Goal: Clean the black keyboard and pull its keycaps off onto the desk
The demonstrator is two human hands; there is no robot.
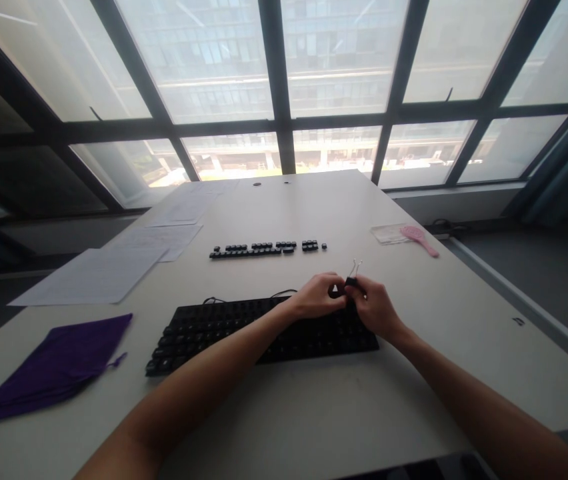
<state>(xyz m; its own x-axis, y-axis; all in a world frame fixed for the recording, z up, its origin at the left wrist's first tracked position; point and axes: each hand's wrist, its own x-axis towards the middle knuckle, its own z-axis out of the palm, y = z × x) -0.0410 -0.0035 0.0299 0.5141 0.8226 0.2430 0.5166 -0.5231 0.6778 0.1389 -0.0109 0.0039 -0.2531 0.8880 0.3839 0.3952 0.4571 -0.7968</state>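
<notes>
A small black piece with two thin wire prongs, which looks like a keycap puller (351,281), is held above the right part of a black keyboard (204,327). Its prongs point up and away from me. My right hand (375,303) pinches its black end from the right. From the left, my left hand (320,293) closes thumb and forefinger against the same end; the exact contact is too small to make out. My forearms and hands cover part of the keyboard. Behind it, several loose black keycaps (267,251) lie in rows on the white table (324,207).
A folded purple pouch (59,360) lies at the left, with printed sheets (99,273) beyond it. On the right are a pink hairbrush (418,239) and a clear plastic bag (387,234). A dark object (424,469) shows at the near edge. Windows stand behind the table.
</notes>
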